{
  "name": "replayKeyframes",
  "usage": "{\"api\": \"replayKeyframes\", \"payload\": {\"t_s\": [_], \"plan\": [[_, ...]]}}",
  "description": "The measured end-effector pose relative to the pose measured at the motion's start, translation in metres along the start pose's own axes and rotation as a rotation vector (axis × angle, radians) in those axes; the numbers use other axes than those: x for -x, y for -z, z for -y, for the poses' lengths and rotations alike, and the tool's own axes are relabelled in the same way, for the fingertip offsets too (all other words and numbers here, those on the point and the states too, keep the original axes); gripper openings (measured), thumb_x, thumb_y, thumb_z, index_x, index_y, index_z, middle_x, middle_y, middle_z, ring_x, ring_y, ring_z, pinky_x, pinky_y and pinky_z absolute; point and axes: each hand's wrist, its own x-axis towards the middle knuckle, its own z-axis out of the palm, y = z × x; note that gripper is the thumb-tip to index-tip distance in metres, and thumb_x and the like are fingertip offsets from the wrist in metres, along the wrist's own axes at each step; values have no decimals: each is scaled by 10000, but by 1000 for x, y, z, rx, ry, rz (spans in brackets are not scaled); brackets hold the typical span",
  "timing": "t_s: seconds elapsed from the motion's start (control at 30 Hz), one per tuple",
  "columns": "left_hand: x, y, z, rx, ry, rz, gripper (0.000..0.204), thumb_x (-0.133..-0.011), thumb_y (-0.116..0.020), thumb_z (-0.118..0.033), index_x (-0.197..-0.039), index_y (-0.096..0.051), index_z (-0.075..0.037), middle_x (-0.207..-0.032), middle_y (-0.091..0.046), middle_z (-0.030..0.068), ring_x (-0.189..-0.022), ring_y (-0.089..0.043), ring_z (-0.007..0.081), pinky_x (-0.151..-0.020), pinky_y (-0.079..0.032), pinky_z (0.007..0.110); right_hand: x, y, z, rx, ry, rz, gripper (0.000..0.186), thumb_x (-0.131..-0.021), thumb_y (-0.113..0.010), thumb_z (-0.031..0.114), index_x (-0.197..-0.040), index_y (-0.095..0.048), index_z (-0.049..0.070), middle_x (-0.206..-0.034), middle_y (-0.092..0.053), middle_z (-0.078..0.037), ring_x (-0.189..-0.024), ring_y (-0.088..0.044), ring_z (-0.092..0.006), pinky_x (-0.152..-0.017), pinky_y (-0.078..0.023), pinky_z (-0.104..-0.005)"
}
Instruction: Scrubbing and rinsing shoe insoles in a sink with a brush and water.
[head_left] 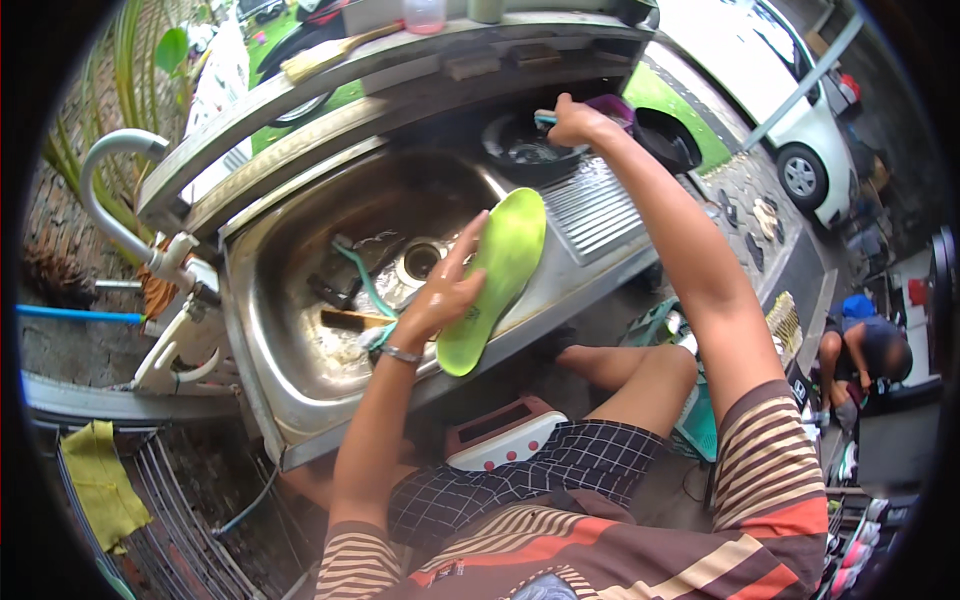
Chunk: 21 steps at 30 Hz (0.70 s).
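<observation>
My left hand (446,292) grips a bright green insole (508,250) along its left side, over the right edge of the steel sink (258,330). My right hand (578,125) is closed on a light blue object (546,119), perhaps a brush, above a black basin (530,160) at the back right, which has water or suds in it; the object's far end is hidden. A wooden-handled brush (342,320), a teal strip (362,270) and a dark object (330,293) lie in the sink near the drain.
A faucet (125,218) stands left. A brush (310,62) rests on the back ledge. A black tray (668,140) sits beside the ridged drainboard (600,205). A seated person (865,355) bends over something at the right. A white car (815,180) and footwear (755,225) are beyond.
</observation>
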Motion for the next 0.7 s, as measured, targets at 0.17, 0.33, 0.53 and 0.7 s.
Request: {"api": "replayKeyframes", "payload": {"t_s": [0.17, 0.33, 0.53, 0.7], "plan": [[-43, -79, -5, -417, 142, 40, 793, -918, -618, -194, -1580, -276, 78, -1470, -472, 361, -1433, -448, 427, -1186, -351, 455, -20, -35, -43, -53, -60, 43, 647, -1025, -515, 393, -1447, -446, -92, -1417, -565, -338, -1354, -541, -454, -1136, -425, -503], [-35, -110, -1, -954, -190, -275, 792, -920, -655, -267, -1525, -336, 133, -1518, -430, 339, -1495, -356, 418, -1231, -295, 498, -2, -38, -44, -96, 174, -6, 471, -971, -658, 360, -1247, -615, -19, -1244, -674, -300, -1212, -636, -429, -1008, -514, -507], [-23, -138, 7, -837, -94, -193, 739, -954, -611, -335, -1490, -405, 130, -1599, -373, 297, -1536, -305, 384, -1272, -230, 480, 101, -53, -34, -372, 303, 19, 561, -996, -592, 435, -1090, -624, -117, -1034, -687, -365, -1043, -672, -514, -911, -511, -555], [-26, -154, 2, -856, -68, -244, 669, -993, -566, -329, -1451, -444, 142, -1525, -437, 317, -1495, -355, 413, -1263, -234, 494, 141, -88, -24, -291, 188, 141, 576, -1037, -525, 405, -1190, -491, -149, -955, -670, -414, -1007, -671, -541, -904, -523, -564]]}}
